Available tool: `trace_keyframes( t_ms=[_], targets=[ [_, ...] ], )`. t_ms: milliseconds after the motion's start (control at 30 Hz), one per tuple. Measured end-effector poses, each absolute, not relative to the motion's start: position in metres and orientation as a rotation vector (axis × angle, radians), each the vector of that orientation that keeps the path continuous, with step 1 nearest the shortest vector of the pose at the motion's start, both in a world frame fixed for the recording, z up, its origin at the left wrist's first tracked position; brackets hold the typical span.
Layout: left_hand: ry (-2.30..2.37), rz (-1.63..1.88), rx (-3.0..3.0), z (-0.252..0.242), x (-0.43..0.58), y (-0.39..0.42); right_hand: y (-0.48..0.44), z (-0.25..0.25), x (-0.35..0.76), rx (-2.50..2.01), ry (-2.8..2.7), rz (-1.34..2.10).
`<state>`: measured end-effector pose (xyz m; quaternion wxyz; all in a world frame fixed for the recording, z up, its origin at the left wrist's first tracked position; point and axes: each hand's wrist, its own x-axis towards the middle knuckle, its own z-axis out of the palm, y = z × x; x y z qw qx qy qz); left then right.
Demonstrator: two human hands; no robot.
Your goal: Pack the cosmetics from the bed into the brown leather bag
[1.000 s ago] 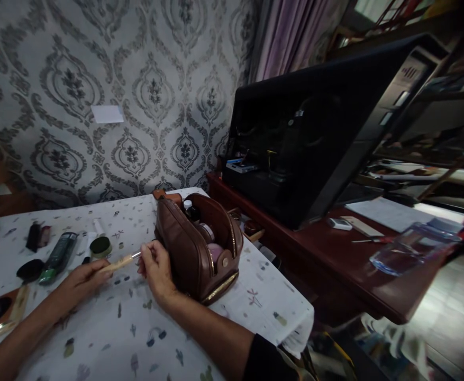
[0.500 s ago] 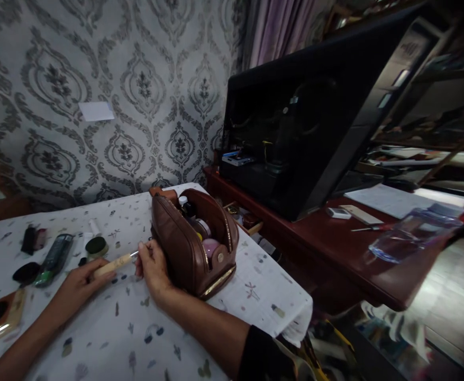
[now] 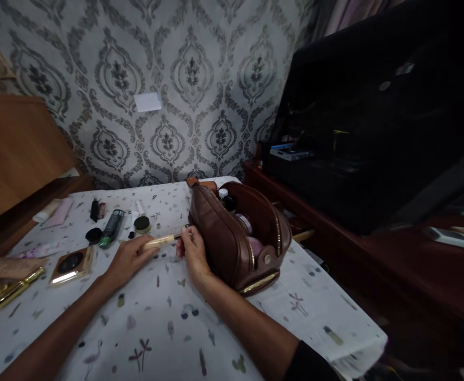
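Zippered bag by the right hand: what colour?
Brown; the zippered bag has gold-coloured zip teeth. Shows best in the head view.

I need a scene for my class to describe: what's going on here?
A person holds a slim, pale-yellow stick: the left grip is on its pale part, the right grip at its darker end, beside an open brown leather-look bag with gold zips. The bag stands on a white patterned cloth, a round pink item among its contents. To its left, a dark green tube and a square gold-edged case lie on the cloth.
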<state>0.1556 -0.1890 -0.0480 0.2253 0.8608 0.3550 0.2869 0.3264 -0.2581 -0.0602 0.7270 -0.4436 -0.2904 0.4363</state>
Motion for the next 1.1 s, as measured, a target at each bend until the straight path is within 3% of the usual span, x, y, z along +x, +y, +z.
trace_keyframes(
  t_ms=[267,567,833,1100],
  targets=[
    [0.804,0.691,1.689,-0.050,0.149,-0.169,-0.255,-0.062,0.327,-0.994,-0.656,0.909],
    [0.793,0.712,1.536,-0.054,0.150,-0.172,-0.259,-0.062,0.326,-0.988,-0.803,0.868],
    [0.586,0.290,1.883,-0.033,0.153,-0.184,-0.271,-0.062,0.318,-1.005,-1.216,0.801],
    [0.637,0.466,2.121,-0.028,0.165,-0.204,-0.281,-0.048,0.319,-1.094,-1.288,0.671]
  ],
)
